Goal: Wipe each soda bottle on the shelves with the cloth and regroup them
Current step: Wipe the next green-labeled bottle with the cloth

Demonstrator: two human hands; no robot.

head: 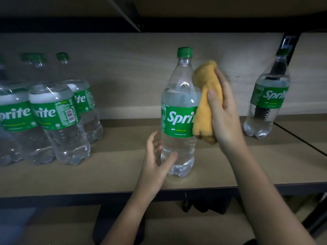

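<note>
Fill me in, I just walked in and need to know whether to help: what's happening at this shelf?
A person is wiping soda bottles. The right hand grips a yellow cloth against the side of the middle bottle, which stands upright on the shelf. The left hand is open around its base. A group of bottles stands at left, and a lone bottle at right.

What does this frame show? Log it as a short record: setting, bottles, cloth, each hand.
setting: wooden shelf on a dark frame
middle bottle: upright, alone at the shelf's centre, green cap on
left group: several bottles packed together
right bottle: upright, apart from the others
cloth: orange, bunched, against the middle bottle's right side
right hand: grips the cloth
left hand: fingers spread at the middle bottle's base, thumb on it or just short
</note>
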